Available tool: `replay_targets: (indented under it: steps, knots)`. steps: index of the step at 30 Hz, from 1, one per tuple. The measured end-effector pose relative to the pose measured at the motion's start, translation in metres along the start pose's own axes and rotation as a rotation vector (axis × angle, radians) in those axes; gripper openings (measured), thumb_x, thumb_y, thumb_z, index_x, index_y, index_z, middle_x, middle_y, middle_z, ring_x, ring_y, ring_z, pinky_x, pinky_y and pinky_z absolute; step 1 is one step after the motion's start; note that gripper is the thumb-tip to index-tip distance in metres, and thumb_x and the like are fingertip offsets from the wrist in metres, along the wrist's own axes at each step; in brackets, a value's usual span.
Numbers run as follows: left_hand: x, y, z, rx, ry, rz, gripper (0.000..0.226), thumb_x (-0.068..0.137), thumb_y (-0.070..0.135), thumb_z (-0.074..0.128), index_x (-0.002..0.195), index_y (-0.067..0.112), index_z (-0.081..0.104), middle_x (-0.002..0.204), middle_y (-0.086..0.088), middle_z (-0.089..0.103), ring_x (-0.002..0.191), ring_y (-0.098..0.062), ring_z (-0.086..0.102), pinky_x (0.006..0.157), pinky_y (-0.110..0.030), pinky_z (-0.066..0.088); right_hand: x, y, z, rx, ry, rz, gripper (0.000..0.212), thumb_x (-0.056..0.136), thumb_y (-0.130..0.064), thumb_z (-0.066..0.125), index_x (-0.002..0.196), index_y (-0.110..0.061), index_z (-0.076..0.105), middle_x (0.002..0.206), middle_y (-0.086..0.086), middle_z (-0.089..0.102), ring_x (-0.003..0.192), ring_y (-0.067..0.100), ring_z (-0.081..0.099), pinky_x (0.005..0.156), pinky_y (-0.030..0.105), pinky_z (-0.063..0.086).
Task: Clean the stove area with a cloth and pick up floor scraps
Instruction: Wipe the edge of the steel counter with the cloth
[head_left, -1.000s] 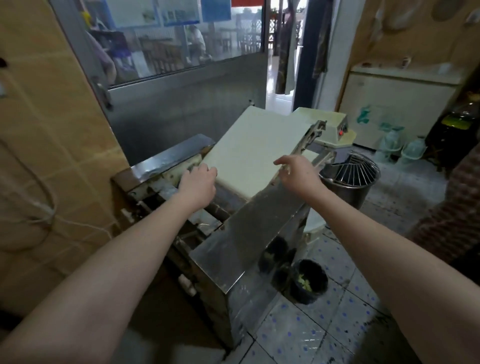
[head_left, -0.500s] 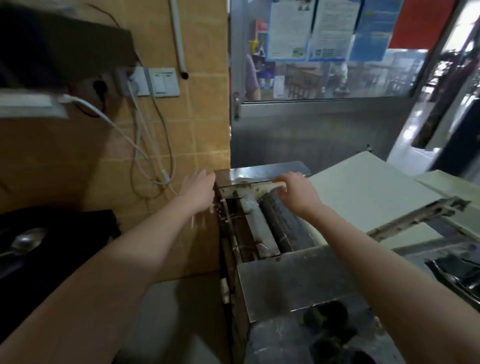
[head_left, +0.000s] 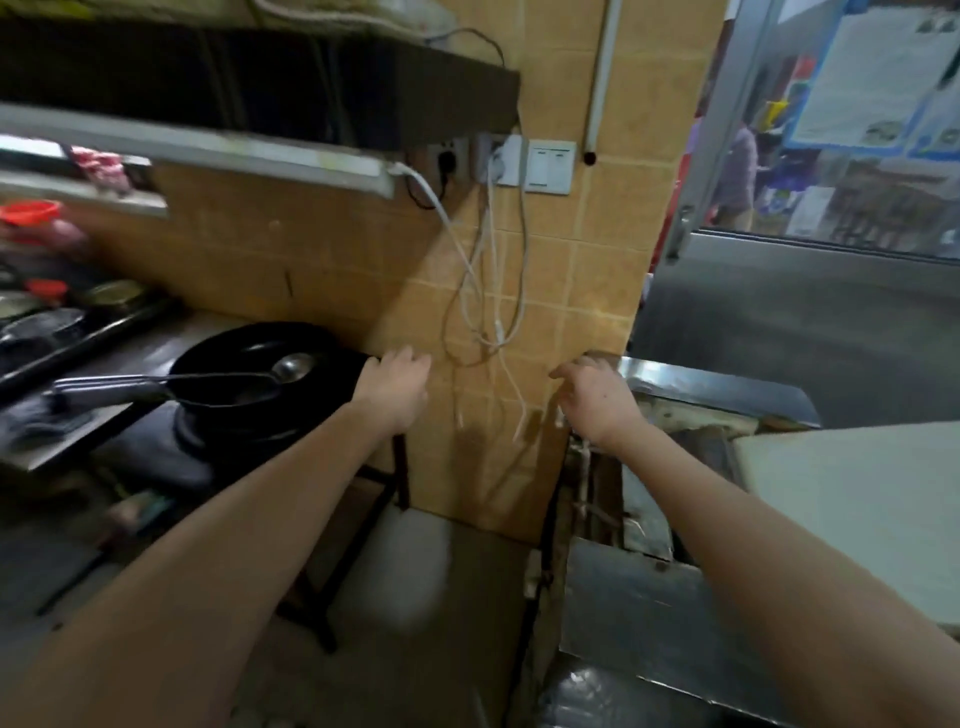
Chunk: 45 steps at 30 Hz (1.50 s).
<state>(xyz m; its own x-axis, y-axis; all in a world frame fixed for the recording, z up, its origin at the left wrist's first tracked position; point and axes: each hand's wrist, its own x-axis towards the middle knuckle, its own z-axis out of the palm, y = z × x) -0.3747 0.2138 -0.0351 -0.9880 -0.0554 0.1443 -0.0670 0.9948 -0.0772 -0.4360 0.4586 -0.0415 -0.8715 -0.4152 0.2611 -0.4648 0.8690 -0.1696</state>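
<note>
My left hand (head_left: 395, 387), grip loose and empty, is just beside the wok (head_left: 249, 374); my right hand (head_left: 597, 400) likewise; no cloth taken, so wiping and floor scraps remain, I judge.

The stove (head_left: 156, 457) is sitting at the left, slightly blurred: a black wok (head_left: 249, 348) is resting level on it, and a steel ladle (head_left: 171, 385) is lying across the wok, bowl inside, handle pointing left. What looks like a dark grey cloth (head_left: 36, 418) is lying crumpled on the desk (head_left: 140, 345), just beside that handle.
</note>
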Motion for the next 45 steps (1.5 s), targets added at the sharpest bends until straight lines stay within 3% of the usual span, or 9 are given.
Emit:
replay_targets:
  steps: [4,15,19,23,31,45]
  knots:
    - [-0.032,-0.059,0.003,-0.020,-0.010,-0.147,0.034,0.096,0.017,0.040,0.130,0.012,0.045,0.129,-0.012,0.048,0.118,-0.032,0.046,0.099,-0.045,0.038,0.023,-0.056,0.027,0.041,-0.073,-0.100,0.035,0.090,-0.016,0.050,0.125,-0.023,0.054,0.129,0.008,0.054,0.121,0.031,0.045,0.097,0.042,0.041]
    - [-0.121,-0.231,0.024,-0.001,-0.010,-0.462,0.027,0.090,0.018,0.049,0.116,0.011,0.048,0.118,-0.012,0.052,0.110,-0.034,0.052,0.087,-0.044,0.041,0.060,-0.262,0.097,0.164,-0.139,-0.467,0.035,0.093,-0.017,0.045,0.127,-0.019,0.054,0.130,0.005,0.052,0.120,0.025,0.045,0.102,0.039,0.038]
    - [-0.155,-0.302,0.032,0.020,-0.038,-0.589,0.037,0.086,0.013,0.052,0.123,0.014,0.047,0.127,-0.011,0.051,0.117,-0.033,0.050,0.091,-0.044,0.042,0.080,-0.331,0.117,0.194,-0.127,-0.516,0.036,0.092,-0.018,0.045,0.127,-0.021,0.053,0.131,0.001,0.053,0.121,0.021,0.045,0.100,0.035,0.037]
    - [-0.199,-0.362,0.040,0.063,-0.053,-0.691,0.031,0.089,0.019,0.048,0.120,0.013,0.048,0.121,-0.012,0.054,0.112,-0.033,0.053,0.088,-0.042,0.042,0.091,-0.394,0.134,0.227,-0.163,-0.574,0.035,0.090,-0.016,0.047,0.124,-0.020,0.056,0.128,0.002,0.055,0.119,0.023,0.048,0.102,0.038,0.040]
    - [-0.278,-0.432,0.052,0.085,-0.090,-0.861,0.029,0.091,0.020,0.046,0.119,0.012,0.048,0.119,-0.012,0.051,0.112,-0.032,0.051,0.089,-0.043,0.041,0.095,-0.488,0.173,0.137,-0.177,-0.710,0.035,0.090,-0.017,0.049,0.125,-0.020,0.054,0.130,0.005,0.053,0.115,0.026,0.048,0.091,0.035,0.039]
    - [-0.279,-0.548,0.089,0.030,-0.168,-0.999,0.034,0.094,0.017,0.040,0.128,0.014,0.043,0.128,-0.011,0.046,0.117,-0.031,0.046,0.094,-0.041,0.038,0.154,-0.647,0.255,0.292,-0.349,-0.869,0.038,0.090,-0.011,0.044,0.126,-0.016,0.055,0.132,0.007,0.052,0.125,0.026,0.041,0.102,0.039,0.032]
